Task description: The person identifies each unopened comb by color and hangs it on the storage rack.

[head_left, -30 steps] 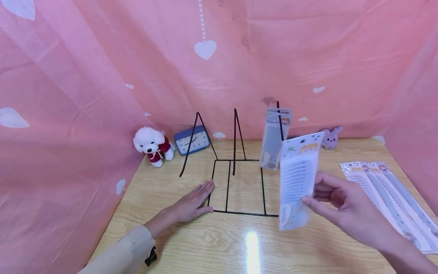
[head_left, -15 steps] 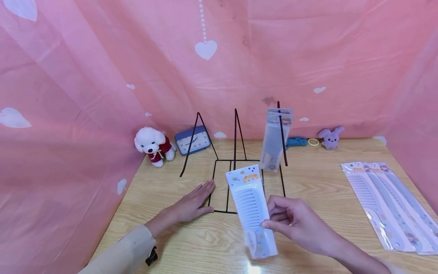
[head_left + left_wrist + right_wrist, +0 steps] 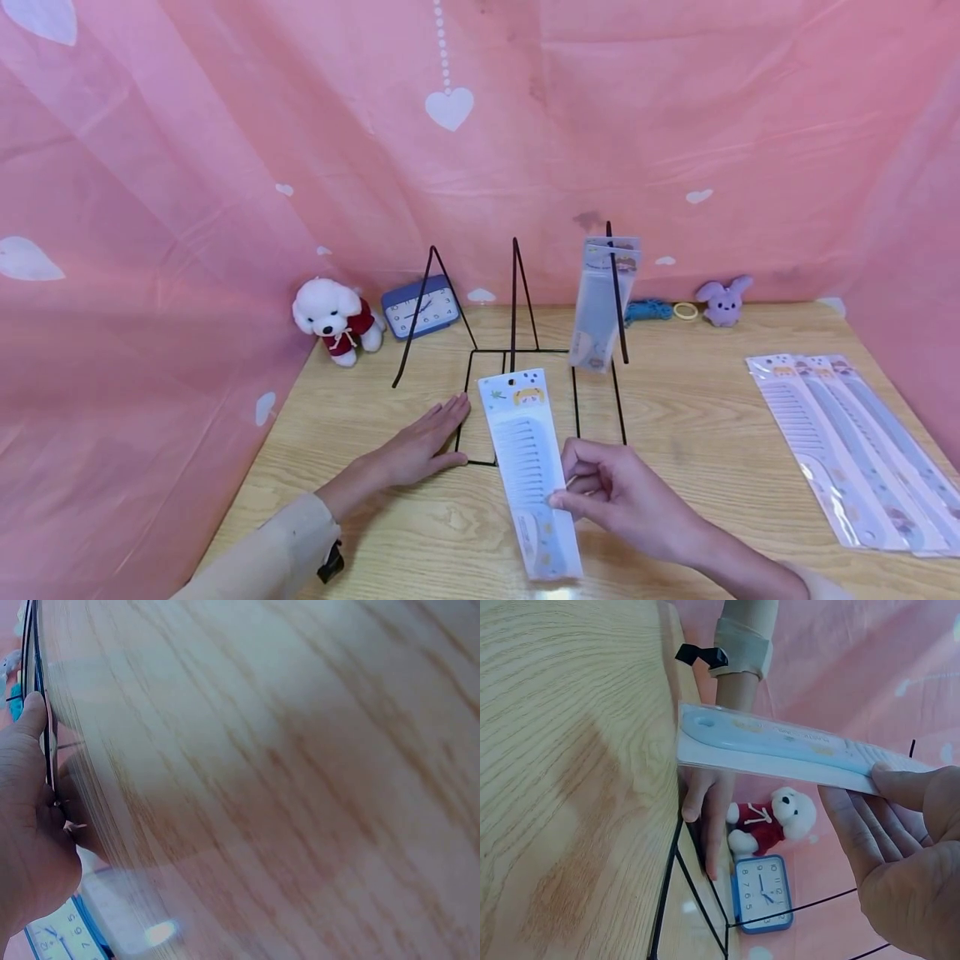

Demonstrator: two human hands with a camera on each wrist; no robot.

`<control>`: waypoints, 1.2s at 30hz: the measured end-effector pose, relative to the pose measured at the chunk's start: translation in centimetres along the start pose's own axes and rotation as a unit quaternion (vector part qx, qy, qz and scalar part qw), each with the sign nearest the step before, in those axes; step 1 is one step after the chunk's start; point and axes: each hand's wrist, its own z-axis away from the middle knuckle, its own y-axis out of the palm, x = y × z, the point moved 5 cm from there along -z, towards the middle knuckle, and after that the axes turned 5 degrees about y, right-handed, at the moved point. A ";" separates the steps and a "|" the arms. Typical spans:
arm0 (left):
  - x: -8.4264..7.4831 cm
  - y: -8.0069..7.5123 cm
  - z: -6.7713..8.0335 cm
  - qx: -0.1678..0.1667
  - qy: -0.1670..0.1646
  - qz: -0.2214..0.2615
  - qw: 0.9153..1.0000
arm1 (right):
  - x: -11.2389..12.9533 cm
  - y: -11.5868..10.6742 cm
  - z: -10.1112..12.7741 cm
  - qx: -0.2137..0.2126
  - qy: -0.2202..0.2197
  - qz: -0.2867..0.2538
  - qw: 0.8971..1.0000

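My right hand (image 3: 630, 500) pinches a packaged comb (image 3: 531, 475) by its right edge, thumb in front and fingers behind. The comb is pale blue on a printed card in a clear sleeve, tilted, with its hole at the top. In the head view, that top edge is right at the front tip of the black wire rack's middle prong (image 3: 513, 308). My left hand (image 3: 423, 442) rests with straight fingers at the left side of the rack base (image 3: 576, 404). Packaged combs (image 3: 596, 308) hang from the right prong; the left prong (image 3: 415, 325) bears nothing.
Several packaged combs (image 3: 847, 450) lie side by side on the table at the right. Along the back stand a white plush dog (image 3: 326, 308), a blue clock (image 3: 422, 308), a blue cord bundle (image 3: 649, 310), a yellow ring (image 3: 696, 311) and a purple plush rabbit (image 3: 723, 304).
My right hand has carried the packaged comb leftward from in front of the right prong to the middle prong's tip. The left hand has stayed in place.
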 end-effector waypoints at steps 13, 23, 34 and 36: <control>-0.1 -0.2 -0.1 -0.006 0.021 -0.017 1.000 | -0.7 -0.3 -1.1 -0.041 0.046 0.014 0.998; 0.0 0.0 -0.1 -0.003 0.024 -0.017 1.000 | -3.1 -2.4 -3.7 -0.174 0.102 0.012 0.979; 0.1 0.1 -0.1 0.004 0.028 -0.019 0.999 | -5.3 -4.8 -6.5 -0.251 0.133 0.008 0.959; 0.1 0.1 -0.1 0.004 0.029 -0.018 0.999 | -5.5 -5.3 -7.0 -0.259 0.135 0.008 0.956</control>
